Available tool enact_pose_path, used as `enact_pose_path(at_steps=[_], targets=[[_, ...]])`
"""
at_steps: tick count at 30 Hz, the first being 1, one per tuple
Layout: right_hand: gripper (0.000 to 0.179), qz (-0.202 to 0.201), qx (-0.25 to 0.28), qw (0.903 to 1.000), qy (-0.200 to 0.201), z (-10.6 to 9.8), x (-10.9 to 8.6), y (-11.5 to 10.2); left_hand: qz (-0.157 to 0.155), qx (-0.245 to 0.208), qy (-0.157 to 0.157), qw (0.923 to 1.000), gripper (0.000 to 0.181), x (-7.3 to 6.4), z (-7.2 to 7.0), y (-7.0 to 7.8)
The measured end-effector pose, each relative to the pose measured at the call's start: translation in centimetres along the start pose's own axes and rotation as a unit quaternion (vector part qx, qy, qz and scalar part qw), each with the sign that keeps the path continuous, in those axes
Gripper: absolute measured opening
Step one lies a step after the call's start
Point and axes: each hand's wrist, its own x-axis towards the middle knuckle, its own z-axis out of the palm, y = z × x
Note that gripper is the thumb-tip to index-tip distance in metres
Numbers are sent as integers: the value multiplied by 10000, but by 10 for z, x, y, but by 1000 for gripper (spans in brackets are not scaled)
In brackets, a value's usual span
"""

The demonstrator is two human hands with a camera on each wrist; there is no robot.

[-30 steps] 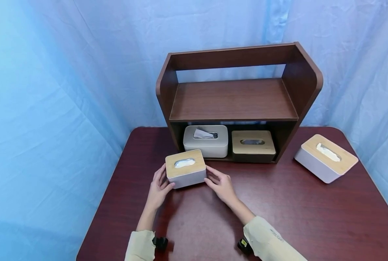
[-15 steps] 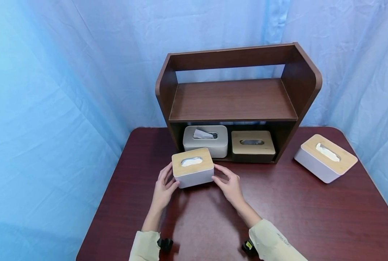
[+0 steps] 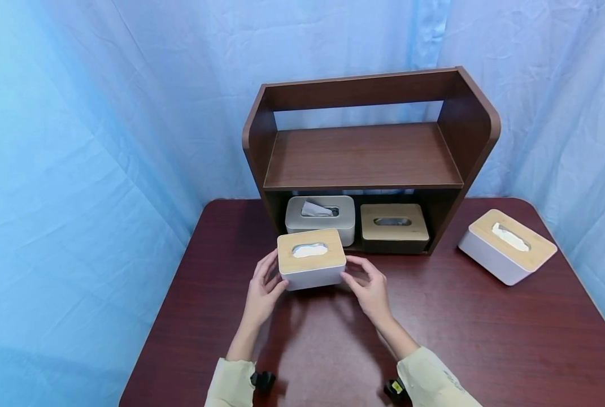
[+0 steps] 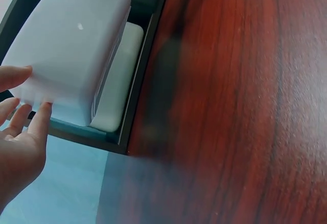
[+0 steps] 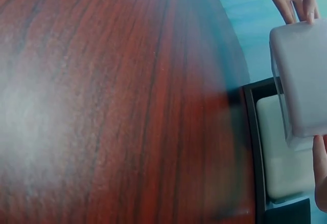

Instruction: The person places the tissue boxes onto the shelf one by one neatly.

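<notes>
Box [image 3: 312,265] is pinched at its ends by left hand [image 3: 262,289] and right hand [image 3: 372,288]; shelf [image 3: 363,155] stands beyond them.

I've got the left grip [image 3: 263,289] on the left end of the box [image 3: 316,278], thumb on its front face, fingers bent along that end. My right grip [image 3: 372,291] pinches the box's right front corner, thumb below index finger. Both palms stand off the box; my left forearm [image 3: 243,341] and right forearm [image 3: 397,338] slant inward toward it.
</notes>
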Motion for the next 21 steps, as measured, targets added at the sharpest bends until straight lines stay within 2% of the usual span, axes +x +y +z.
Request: enact_pose_path(at_steps=[7,14,21], targets=[[36,-279,266,9991,186,-7,3,20,166,-42,-53,9998,68,2,7,8],[34,-647,355,9969,280,-15,5,10,346,18,-41,9994,66,6,11,21],[37,-894,267,9951,333,-20,12,-9,752,3,-6,9972,65,11,14,40]])
